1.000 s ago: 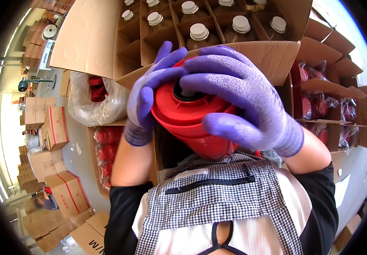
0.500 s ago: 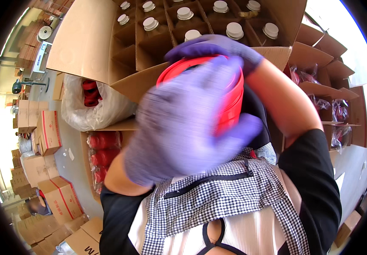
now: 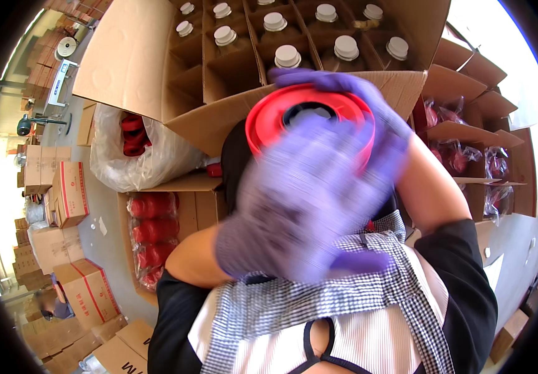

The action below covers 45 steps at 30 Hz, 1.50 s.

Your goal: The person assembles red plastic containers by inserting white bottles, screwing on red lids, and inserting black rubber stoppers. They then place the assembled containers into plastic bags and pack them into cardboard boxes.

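Observation:
A red round plastic piece (image 3: 269, 118) with a raised rim and a dark ring in its middle is tilted up in front of my body. My right hand (image 3: 368, 106), in a purple-grey glove, is wrapped round its far right rim. My left hand (image 3: 300, 193), gloved the same way, is smeared by motion over the near side of the piece. Its thumb sticks out to the right, apart from the fingers, and its palm looks flat. Whether it touches the red piece I cannot tell. Part of the piece is hidden behind this hand.
Beyond my hands stands an open carton (image 3: 181, 124) with dividers and white-capped bottles (image 3: 275, 22). At left are a clear plastic bag (image 3: 110, 159) with red pieces and a carton with wrapped red parts (image 3: 155, 232). A divided carton (image 3: 468, 131) stands right. Another person (image 3: 62, 305) is far left.
The red piece has moved slightly right and tipped, so its top face and dark centre show. My left hand has moved right and toward me. My right hand has moved right and slightly nearer.

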{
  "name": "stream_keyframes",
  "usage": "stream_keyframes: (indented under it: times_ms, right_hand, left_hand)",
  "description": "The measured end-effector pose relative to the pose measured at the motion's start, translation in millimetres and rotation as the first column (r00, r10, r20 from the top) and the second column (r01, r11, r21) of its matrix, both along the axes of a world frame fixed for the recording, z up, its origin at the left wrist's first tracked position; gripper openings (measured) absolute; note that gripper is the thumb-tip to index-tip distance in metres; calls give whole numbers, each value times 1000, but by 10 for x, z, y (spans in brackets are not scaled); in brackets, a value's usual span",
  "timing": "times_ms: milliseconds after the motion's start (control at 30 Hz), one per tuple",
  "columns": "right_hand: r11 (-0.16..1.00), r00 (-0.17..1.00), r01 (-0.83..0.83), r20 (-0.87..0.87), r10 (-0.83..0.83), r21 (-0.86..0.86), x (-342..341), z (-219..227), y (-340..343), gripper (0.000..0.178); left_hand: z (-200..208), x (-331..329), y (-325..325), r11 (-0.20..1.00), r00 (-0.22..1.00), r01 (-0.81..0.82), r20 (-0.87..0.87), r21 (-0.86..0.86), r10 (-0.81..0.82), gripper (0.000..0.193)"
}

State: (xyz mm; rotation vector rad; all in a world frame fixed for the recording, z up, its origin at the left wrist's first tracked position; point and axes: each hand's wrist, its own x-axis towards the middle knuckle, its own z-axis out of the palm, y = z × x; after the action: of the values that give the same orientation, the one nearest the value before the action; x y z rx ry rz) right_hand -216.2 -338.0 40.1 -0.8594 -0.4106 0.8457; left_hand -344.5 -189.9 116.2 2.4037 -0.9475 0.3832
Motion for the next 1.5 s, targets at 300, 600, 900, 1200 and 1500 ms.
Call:
stream_keyframes:
  times_ms: [300,600,900,1200,1500]
  right_hand:
    - [972,756,158,654,-5,-176,82,26,-116,44]
    - [917,621,346,781,-67,-196,-511,700,-254,53]
    - [943,315,315,949,7,-111,-100,1106,-15,90]
    - [800,115,13,796,594,-600,96,1149,-328,125]
    - [847,105,481,974,200,-226,-1213,346,-1493,114]
  left_hand:
    - [-432,348,825,938,952,-292,33,-185,303,66]
    - [-922,138,1015,783,909,-416,-189,-463,371,70]
    - [-1220,186,928,606,844,-507,-207,-613,495,54]
    - [-1484,254,668,897,948,-214,-302,-388,96,52]
    - [-1659,470,201,936,398,-276,-913,-217,-94,54]
